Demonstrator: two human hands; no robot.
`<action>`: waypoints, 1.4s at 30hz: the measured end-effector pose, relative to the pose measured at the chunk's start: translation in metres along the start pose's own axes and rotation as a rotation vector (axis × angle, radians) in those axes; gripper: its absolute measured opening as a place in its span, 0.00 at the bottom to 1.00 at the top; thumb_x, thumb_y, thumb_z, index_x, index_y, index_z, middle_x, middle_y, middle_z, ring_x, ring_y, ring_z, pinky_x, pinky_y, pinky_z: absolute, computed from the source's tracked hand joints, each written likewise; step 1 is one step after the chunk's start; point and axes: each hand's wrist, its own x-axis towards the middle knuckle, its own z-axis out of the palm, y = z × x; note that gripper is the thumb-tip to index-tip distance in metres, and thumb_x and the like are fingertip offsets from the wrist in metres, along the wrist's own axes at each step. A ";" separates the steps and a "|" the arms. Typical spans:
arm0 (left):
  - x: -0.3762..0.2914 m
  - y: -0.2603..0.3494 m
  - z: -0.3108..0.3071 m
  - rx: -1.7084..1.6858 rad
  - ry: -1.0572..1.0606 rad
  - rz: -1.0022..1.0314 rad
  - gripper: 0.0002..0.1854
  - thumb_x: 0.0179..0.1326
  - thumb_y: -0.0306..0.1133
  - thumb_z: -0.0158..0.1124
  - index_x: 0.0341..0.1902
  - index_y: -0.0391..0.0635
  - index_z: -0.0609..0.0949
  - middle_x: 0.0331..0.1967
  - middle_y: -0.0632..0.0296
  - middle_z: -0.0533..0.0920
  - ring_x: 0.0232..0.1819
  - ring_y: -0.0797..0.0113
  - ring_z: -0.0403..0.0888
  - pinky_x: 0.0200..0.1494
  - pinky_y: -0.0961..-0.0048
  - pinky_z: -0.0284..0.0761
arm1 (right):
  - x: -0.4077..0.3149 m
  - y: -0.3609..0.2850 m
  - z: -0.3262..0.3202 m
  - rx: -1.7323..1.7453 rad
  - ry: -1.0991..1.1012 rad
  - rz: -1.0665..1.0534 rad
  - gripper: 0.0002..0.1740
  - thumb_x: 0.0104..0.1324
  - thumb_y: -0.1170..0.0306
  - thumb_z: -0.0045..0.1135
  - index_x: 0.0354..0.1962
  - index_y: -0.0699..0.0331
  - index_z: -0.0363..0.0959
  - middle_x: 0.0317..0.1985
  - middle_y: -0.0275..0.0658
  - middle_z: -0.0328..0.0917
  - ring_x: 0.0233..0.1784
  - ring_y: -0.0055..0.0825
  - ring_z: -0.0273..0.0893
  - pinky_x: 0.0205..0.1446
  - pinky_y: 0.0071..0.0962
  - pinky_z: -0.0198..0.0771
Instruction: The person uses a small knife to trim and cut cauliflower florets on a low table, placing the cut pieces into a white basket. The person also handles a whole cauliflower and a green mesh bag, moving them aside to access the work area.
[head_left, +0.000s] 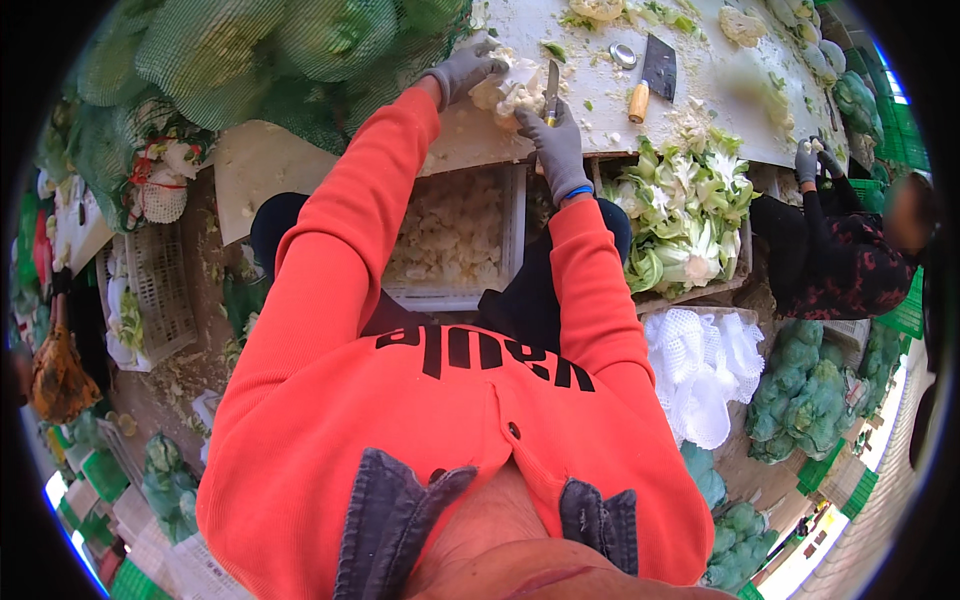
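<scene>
My left hand (466, 73), in a grey glove, holds a head of cauliflower (507, 88) by its far-left side at the table's near edge. Around the handle of a small knife (553, 84) is my right hand (553, 135), gloved too, its fingers touching the cauliflower; the blade points up and away from me. Below the edge, between my legs, a white plastic crate (517, 232) holds cut cauliflower florets (450, 232).
A cleaver (658, 69) and a round metal lid (622, 55) lie on the white table (600, 142). Green net sacks (217, 60) crowd the left. Trimmed leaves (686, 217) fill a box at right, near white foam nets (701, 375). A co-worker (832, 255) sits farther right.
</scene>
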 end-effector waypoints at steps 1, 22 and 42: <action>-0.008 0.002 -0.002 -0.195 -0.019 -0.070 0.24 0.70 0.40 0.63 0.67 0.43 0.77 0.61 0.57 0.82 0.59 0.67 0.80 0.61 0.73 0.74 | 0.000 -0.004 -0.006 0.096 -0.060 0.026 0.27 0.64 0.62 0.71 0.56 0.64 0.73 0.43 0.39 0.83 0.40 0.23 0.84 0.36 0.25 0.80; -0.061 0.003 0.055 -0.304 0.386 0.126 0.58 0.49 0.33 0.84 0.79 0.44 0.55 0.67 0.49 0.71 0.67 0.61 0.72 0.68 0.70 0.72 | -0.014 0.024 0.028 0.486 -0.061 0.324 0.25 0.76 0.64 0.54 0.67 0.52 0.61 0.54 0.35 0.79 0.48 0.29 0.84 0.33 0.27 0.80; -0.071 -0.010 0.069 -0.012 0.339 0.113 0.50 0.47 0.34 0.83 0.71 0.37 0.64 0.65 0.43 0.69 0.66 0.51 0.72 0.71 0.66 0.69 | -0.107 -0.024 -0.010 -0.905 0.116 -0.262 0.20 0.74 0.61 0.48 0.56 0.63 0.71 0.48 0.55 0.80 0.42 0.56 0.83 0.45 0.50 0.78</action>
